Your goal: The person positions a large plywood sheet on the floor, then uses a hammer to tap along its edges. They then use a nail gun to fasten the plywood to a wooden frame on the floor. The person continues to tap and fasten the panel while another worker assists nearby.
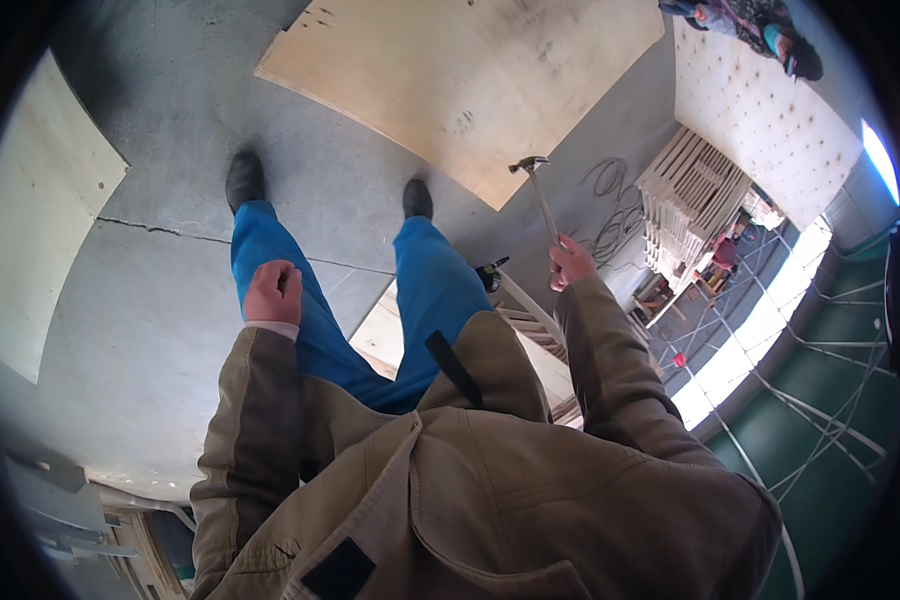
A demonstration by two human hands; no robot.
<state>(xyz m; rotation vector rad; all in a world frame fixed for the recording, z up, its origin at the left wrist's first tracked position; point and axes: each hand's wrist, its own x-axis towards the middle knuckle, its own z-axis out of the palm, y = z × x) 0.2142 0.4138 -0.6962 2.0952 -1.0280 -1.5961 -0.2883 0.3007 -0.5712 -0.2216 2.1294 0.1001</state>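
My right hand (572,264) is wrapped round the lower handle of a claw hammer (543,205). The hammer's metal head points away from me, raised over the floor near the corner of a large plywood sheet (470,85). In front of my left thigh hangs my left hand (272,294), its fingers curled closed. Whatever those fingers may hold is hidden. Close by my right leg, a black and yellow-green tool (490,273), its kind unclear, lies beside some wooden slats (530,322).
Another pale sheet (45,220) lies at left. Loose cable (615,205) is coiled on the floor at right, before stacked slatted wood (692,200). A spotted board (760,120) stands beyond, near another person (770,35). White metal bars (820,410) cross a green surface at right.
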